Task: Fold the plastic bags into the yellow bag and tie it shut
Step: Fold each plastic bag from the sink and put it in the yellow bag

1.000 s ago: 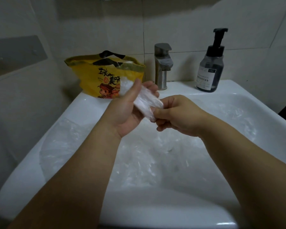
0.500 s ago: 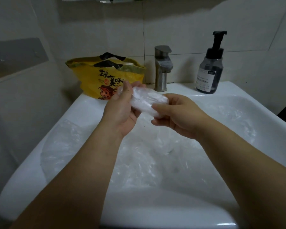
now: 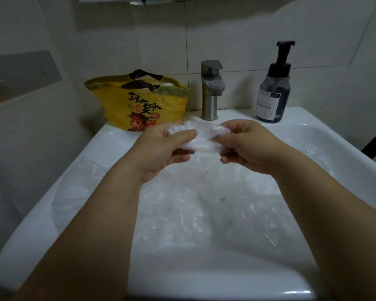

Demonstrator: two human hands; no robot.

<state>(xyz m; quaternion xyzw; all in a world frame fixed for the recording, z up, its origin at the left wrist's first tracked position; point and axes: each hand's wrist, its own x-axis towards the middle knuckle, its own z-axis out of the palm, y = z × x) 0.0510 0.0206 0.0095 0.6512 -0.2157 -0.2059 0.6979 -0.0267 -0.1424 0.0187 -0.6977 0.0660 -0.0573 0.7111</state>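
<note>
Fingers [image 3: 183, 135] of the left hand [image 3: 159, 153], just before the open yellow bag [image 3: 126, 109], pinch one end of the folded plastic bag [image 3: 201, 140]; the right hand [image 3: 250, 148] pinches the other. Squeezing out air and keeping the fold tight should help it tuck in neatly.

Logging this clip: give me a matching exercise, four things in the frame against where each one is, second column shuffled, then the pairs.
Things:
1. yellow bag
2. pump bottle
3. folded clear bag
4. loose clear plastic

Places:
A. lying in the basin of the sink
B. on the back rim, right of the faucet
C. pinched between the left hand and the right hand
D. on the back rim, left of the faucet

Pairs: 1-D, 2-B, 3-C, 4-A
</note>
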